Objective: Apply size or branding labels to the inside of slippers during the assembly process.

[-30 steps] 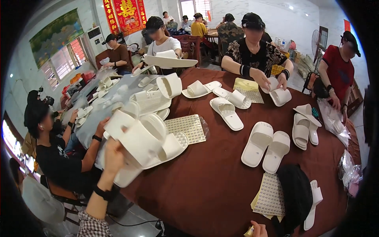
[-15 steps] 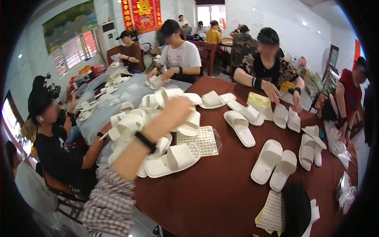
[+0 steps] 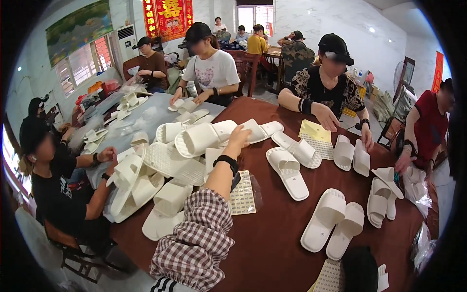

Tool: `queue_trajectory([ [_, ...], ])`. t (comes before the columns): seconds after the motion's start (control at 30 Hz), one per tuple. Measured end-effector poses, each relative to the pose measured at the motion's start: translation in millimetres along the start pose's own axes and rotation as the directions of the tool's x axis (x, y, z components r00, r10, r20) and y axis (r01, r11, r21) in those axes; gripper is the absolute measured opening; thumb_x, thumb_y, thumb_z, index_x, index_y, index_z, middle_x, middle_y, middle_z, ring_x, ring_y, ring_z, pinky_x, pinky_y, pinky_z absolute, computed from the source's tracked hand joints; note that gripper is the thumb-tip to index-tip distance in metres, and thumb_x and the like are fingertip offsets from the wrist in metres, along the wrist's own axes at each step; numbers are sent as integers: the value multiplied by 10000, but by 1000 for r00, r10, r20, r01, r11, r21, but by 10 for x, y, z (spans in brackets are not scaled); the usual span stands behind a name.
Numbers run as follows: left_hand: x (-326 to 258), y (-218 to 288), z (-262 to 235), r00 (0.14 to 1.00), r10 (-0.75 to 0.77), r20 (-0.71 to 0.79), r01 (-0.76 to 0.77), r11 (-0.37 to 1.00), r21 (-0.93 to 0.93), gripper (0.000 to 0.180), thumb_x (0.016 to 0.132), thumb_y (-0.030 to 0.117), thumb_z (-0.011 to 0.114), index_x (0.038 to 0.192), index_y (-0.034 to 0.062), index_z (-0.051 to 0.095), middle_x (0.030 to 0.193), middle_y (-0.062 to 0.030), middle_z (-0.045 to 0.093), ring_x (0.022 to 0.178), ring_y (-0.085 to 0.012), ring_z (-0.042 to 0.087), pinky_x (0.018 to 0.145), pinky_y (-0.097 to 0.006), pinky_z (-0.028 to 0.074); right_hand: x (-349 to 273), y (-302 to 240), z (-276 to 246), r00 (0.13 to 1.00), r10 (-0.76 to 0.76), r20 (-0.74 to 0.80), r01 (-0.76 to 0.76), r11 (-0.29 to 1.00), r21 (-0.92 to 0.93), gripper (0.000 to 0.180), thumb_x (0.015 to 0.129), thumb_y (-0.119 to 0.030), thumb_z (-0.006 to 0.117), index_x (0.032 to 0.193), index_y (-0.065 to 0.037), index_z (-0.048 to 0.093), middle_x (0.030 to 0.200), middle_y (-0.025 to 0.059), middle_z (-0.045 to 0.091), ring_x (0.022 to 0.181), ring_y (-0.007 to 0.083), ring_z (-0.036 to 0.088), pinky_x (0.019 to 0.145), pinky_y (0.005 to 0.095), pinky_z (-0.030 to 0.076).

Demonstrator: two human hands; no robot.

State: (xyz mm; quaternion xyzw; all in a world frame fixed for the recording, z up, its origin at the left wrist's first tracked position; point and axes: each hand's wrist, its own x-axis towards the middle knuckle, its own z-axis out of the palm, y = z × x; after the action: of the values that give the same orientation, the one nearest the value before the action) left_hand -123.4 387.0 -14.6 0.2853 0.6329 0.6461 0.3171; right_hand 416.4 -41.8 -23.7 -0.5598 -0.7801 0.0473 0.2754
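Observation:
My left hand [image 3: 237, 139] reaches across the table in a checked sleeve with a black wristband. Its fingers are curled at the end of a white slipper [image 3: 200, 139] on top of a heap; part of the grip is hidden behind the hand. Just beyond my fingertips is a slipper pair, one strap [image 3: 252, 130] nearly touching them. Under my wrist lies a sticker sheet [image 3: 243, 195] with a clear plastic edge. Left of my forearm, more white slippers [image 3: 165, 160] lie piled and overlapping, some tilted. My right hand is out of view.
Slipper pairs [image 3: 325, 221] stand on the brown-covered table [image 3: 253, 258]. More sticker sheets [image 3: 318, 138] lie at the far side and near edge. Co-workers sit around, their hands [image 3: 327, 117] near slippers. Clear plastic bags [image 3: 417, 187] lie at the right edge; a black rounded shape [image 3: 359, 270] blocks the near right.
My left hand has moved slightly right and now meets a slipper. The view has shifted, and slippers in the left heap lie differently. The far-right co-worker's hands have moved at the bags.

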Motion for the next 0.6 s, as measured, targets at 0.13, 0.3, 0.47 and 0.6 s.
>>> queue_trajectory([
  [0.13, 177, -67, -70, 993, -106, -44, 95, 976, -198, 453, 862, 282, 658, 1275, 102, 614, 945, -68, 623, 706, -195, 557, 615, -302, 516, -18, 52, 27, 999, -44, -8, 44, 999, -25, 189, 932, -113, 568, 1051, -37, 695, 788, 165, 608, 613, 319, 582, 540, 385, 485],
  [0.3, 97, -162, 185, 992, -122, 34, 126, 971, -201, 248, 900, 216, 630, 1118, 99, 645, 911, -56, 627, 722, -183, 621, 596, -270, 529, 49, -14, -7, 999, -32, -35, 32, 999, -21, 185, 955, -115, 547, 1044, -41, 691, 744, 154, 583, 591, 307, 560, 525, 385, 467],
  [0.47, 121, -160, 154, 957, -232, 173, 281, 884, -373, 296, 902, 184, 664, 1158, 51, 597, 1047, -72, 626, 811, -205, 657, 629, -256, 534, 65, -25, -12, 999, -53, -10, 53, 998, 15, 184, 957, -117, 546, 1046, -54, 694, 754, 158, 595, 599, 313, 573, 538, 395, 484],
  [0.6, 173, 85, 100, 998, -69, -8, 39, 646, -762, 357, 911, 173, 618, 1230, 39, 532, 1196, -92, 539, 1001, -252, 639, 833, -332, 512, 61, -43, 5, 999, -35, -8, 35, 999, -17, 186, 933, -97, 557, 1052, -58, 693, 783, 164, 614, 645, 329, 612, 575, 408, 515],
])
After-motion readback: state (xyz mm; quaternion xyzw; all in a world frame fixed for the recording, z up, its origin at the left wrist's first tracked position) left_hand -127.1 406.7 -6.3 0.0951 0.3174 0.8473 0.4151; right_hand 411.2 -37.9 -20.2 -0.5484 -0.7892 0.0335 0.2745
